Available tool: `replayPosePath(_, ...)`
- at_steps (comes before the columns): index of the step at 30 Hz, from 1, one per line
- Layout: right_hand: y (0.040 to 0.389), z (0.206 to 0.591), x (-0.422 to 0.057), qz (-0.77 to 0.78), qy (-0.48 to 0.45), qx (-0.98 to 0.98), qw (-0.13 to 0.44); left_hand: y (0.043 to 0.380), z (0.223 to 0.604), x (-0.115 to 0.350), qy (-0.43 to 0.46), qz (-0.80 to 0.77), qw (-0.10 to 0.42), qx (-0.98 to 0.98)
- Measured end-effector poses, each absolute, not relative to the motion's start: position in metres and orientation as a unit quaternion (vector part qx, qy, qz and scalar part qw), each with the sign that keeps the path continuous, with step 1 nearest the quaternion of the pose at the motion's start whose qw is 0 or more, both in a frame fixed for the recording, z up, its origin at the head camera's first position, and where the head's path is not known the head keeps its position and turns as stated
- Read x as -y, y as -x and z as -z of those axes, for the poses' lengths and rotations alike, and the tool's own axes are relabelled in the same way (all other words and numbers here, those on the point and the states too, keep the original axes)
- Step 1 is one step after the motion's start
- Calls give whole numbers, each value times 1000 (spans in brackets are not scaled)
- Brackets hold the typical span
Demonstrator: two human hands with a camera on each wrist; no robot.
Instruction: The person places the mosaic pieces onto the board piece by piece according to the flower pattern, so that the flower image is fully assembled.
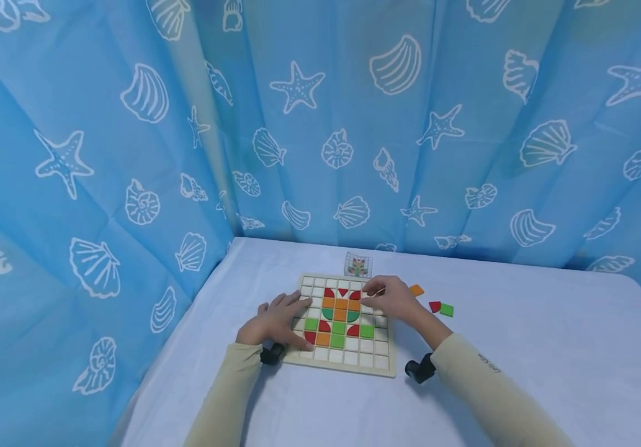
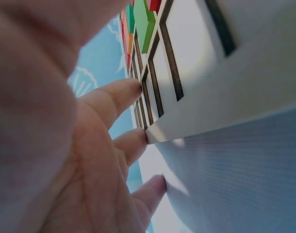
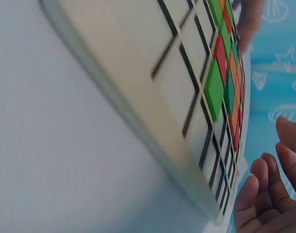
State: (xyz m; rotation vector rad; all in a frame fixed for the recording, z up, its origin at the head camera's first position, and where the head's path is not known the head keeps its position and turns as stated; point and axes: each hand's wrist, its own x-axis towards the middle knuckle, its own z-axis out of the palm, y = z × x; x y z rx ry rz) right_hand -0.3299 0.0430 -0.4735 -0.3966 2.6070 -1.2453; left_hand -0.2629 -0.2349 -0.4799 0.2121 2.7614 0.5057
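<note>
A square wooden grid board (image 1: 339, 367) lies on the table, its cells partly filled with red, orange, green and teal tiles. My left hand (image 1: 278, 320) rests on its left side with the fingers spread; in the left wrist view, fingertips (image 2: 133, 88) touch the frame. Over the upper right of the board is my right hand (image 1: 393, 298), thumb and forefinger beside a red quarter-round tile (image 1: 355, 295) and an orange tile (image 1: 354, 305). Its fingers are loosely bent in the right wrist view, and no tile shows between them. A red triangle (image 1: 343, 292) lies in the top tile row.
A small pattern card (image 1: 358, 265) stands behind the board. Loose tiles lie right of it: an orange one (image 1: 416, 290), a red one (image 1: 435, 307) and a green one (image 1: 447, 310). A blue shell-print curtain (image 1: 337, 192) hangs behind the white-covered table (image 1: 521, 347).
</note>
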Motion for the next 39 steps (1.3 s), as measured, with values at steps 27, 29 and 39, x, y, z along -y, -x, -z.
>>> replayPosePath(27,353,481,-106,397,78,-911,78,263,480,235,-68,-186,167,-966)
replayPosePath(29,355,482,-114,391,66,-914,80,263,481,235,-66,-185,167,-966)
replayPosePath(39,370,492,-147,390,23,-917,81,264,482,234,-64,-182,169,-967)
